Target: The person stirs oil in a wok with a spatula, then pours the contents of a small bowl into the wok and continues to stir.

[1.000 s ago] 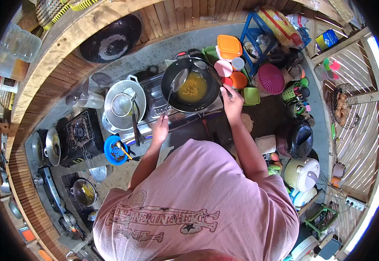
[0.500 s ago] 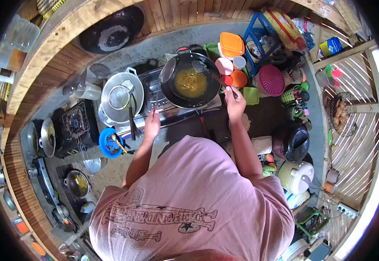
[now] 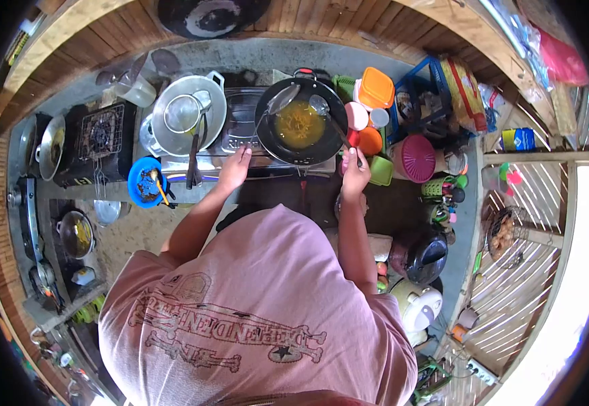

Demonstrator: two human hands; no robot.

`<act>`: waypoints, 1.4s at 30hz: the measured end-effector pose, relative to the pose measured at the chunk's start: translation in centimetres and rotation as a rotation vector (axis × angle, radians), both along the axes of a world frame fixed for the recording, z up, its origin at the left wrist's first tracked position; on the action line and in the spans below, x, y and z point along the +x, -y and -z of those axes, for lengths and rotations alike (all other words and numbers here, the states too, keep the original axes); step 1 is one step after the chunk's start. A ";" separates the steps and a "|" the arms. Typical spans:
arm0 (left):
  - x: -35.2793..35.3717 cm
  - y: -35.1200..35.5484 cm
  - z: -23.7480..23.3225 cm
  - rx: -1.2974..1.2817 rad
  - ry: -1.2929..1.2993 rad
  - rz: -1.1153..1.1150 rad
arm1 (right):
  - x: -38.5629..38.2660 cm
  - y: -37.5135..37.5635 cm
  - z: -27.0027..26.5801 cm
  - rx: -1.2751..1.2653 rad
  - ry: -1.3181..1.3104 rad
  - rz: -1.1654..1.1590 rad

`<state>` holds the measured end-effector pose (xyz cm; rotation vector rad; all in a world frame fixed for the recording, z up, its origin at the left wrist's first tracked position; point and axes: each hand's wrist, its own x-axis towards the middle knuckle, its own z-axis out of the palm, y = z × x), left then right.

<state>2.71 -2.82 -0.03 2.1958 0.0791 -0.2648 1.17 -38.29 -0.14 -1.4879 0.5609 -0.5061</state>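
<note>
A black wok [image 3: 308,157] with a red-covered handle sits on the stove, holding yellowish oil with golden strips of food [image 3: 300,124] in it. My right hand [image 3: 355,174] is closed on the handle of a spatula [image 3: 319,104], whose pale head rests inside the wok at the upper right. My left hand [image 3: 235,169], in front of the stove, is closed around the thin handle of what looks like a round strainer [image 3: 283,99]. The strainer is tilted over the wok's upper left part.
Left of the wok stands a large metal pot [image 3: 217,101] with a sieve [image 3: 182,113] on it. A blue bowl [image 3: 134,177] with a spoon sits at the counter edge. Orange containers [image 3: 375,88] and a pink-lidded tub [image 3: 413,159] stand to the right.
The strainer has moved from the wok's left rim to farther over the wok. The spatula's head stays inside at the upper right. The whole view has shifted with my head.
</note>
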 end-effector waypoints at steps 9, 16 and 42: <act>-1.5 0.4 -0.6 -0.058 -0.030 0.051 | -2.0 -1.4 -1.7 0.105 -0.022 -0.076; -2.9 -0.3 -1.3 -0.061 -0.094 0.051 | -5.6 -1.2 -5.3 -0.031 -0.154 -0.118; -1.7 -1.4 -2.5 0.009 0.067 -0.012 | -1.2 1.2 -12.8 -0.582 -0.225 -0.035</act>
